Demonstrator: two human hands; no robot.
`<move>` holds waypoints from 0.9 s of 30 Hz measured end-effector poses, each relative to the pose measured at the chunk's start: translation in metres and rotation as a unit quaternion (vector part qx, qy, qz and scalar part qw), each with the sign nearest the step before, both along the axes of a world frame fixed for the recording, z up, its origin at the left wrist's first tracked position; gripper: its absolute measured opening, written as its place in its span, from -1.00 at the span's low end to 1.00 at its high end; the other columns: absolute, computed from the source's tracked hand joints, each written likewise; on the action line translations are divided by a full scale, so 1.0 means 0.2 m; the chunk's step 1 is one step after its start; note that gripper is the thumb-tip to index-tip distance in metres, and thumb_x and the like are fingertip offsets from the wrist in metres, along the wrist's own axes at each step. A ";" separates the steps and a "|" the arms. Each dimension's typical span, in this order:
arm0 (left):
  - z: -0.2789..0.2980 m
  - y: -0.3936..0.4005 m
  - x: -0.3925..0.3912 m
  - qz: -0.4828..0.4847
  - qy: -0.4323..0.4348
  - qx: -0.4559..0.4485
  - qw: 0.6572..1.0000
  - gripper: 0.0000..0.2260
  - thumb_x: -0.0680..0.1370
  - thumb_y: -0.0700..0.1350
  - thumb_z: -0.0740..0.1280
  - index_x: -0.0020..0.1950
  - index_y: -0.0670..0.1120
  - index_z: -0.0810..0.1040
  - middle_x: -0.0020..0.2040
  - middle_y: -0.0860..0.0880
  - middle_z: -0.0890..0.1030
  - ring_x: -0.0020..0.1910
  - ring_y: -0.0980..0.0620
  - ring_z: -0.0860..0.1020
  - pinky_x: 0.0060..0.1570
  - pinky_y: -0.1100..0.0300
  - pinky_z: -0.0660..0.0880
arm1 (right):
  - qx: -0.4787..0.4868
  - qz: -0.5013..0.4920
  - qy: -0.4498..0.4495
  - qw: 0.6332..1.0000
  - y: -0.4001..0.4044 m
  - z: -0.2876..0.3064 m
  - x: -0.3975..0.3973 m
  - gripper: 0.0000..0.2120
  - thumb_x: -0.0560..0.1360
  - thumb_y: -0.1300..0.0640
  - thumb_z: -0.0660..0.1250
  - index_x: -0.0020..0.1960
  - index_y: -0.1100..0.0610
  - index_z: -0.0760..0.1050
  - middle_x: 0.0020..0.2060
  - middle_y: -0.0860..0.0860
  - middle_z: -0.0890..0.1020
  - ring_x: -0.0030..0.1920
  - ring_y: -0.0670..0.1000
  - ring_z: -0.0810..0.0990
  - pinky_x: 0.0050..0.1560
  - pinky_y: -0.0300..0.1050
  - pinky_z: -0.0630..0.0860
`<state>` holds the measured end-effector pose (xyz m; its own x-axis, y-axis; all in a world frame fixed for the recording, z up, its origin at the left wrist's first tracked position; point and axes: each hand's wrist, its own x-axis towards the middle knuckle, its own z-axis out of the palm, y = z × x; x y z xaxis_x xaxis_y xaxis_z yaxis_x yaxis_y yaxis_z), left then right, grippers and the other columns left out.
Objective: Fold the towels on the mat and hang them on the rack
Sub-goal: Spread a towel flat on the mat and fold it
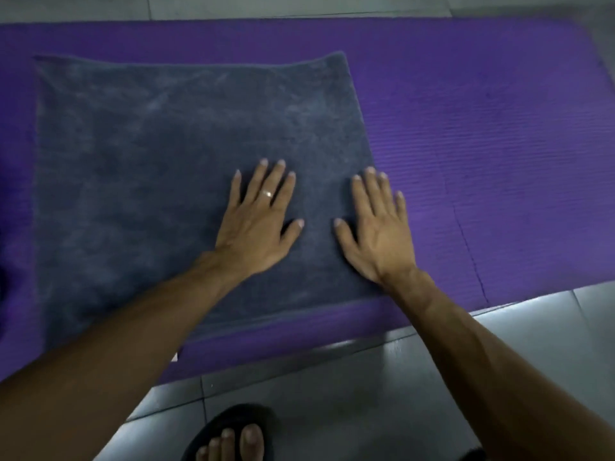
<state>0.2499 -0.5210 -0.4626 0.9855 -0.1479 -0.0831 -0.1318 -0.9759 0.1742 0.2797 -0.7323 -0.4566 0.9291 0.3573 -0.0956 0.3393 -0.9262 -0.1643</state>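
Currently we've got left hand and right hand spread flat, palms down, on grey towel on purple mat.

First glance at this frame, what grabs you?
The grey towel spread flat on the purple mat, filling the left and centre. Both palms press its right end: left hand, wearing a ring, and right hand at the towel's right edge. A foot in a dark sandal stands on the tiled floor at the bottom.
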 end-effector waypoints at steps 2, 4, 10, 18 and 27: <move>0.01 0.02 0.18 0.021 -0.006 -0.002 1.000 -0.37 0.61 0.18 0.05 0.58 -0.12 0.03 0.59 -0.11 0.00 0.56 -0.13 -0.10 0.48 -0.22 -0.17 | -0.017 0.119 0.001 0.993 0.08 -0.02 0.15 -0.32 0.53 -0.22 0.00 0.56 0.09 0.11 0.56 0.07 0.09 0.56 0.09 0.02 0.51 0.19 -0.01; 0.00 0.06 0.33 0.037 0.005 0.000 0.999 -0.37 0.61 0.17 0.07 0.58 -0.10 0.01 0.60 -0.08 -0.02 0.56 -0.11 -0.13 0.48 -0.20 -0.21 | -0.055 0.150 0.007 0.987 0.06 -0.05 0.30 -0.32 0.53 -0.28 -0.07 0.57 0.02 0.07 0.57 0.01 0.06 0.56 0.03 0.00 0.50 0.24 -0.01; -0.01 0.18 0.64 0.028 0.014 0.020 0.999 -0.33 0.58 0.25 0.02 0.58 -0.09 0.03 0.59 -0.06 0.02 0.57 -0.06 -0.12 0.48 -0.19 -0.25 | -0.042 0.022 -0.060 0.997 0.01 -0.02 0.62 -0.30 0.51 -0.21 0.00 0.53 0.16 0.18 0.53 0.21 0.15 0.52 0.27 0.09 0.44 0.30 0.05; -0.04 0.18 0.70 0.026 0.020 0.068 0.997 -0.26 0.49 0.30 -0.19 0.59 -0.07 -0.08 0.60 -0.06 -0.06 0.55 -0.17 -0.19 0.46 -0.27 -0.19 | -0.112 0.176 0.020 0.978 0.26 -0.02 1.23 -0.32 0.54 -0.31 -0.13 0.58 -0.05 -0.06 0.58 0.01 -0.03 0.57 0.07 -0.07 0.48 0.29 -0.05; -0.03 0.19 0.72 0.024 0.045 0.080 0.996 -0.27 0.49 0.31 -0.20 0.58 -0.03 -0.12 0.60 -0.02 -0.11 0.55 -0.11 -0.22 0.48 -0.21 -0.20 | -0.153 0.299 0.044 0.941 0.13 0.06 1.26 -0.34 0.54 -0.27 -0.26 0.58 -0.06 -0.13 0.58 0.00 -0.09 0.57 0.07 -0.08 0.49 0.23 -0.03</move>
<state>0.3943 -0.4838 -0.4682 0.9787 -0.0786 -0.1897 -0.0750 -0.9968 0.0258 0.5314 -0.7072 -0.4439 0.5537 0.7569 -0.3472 0.8127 -0.5821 0.0270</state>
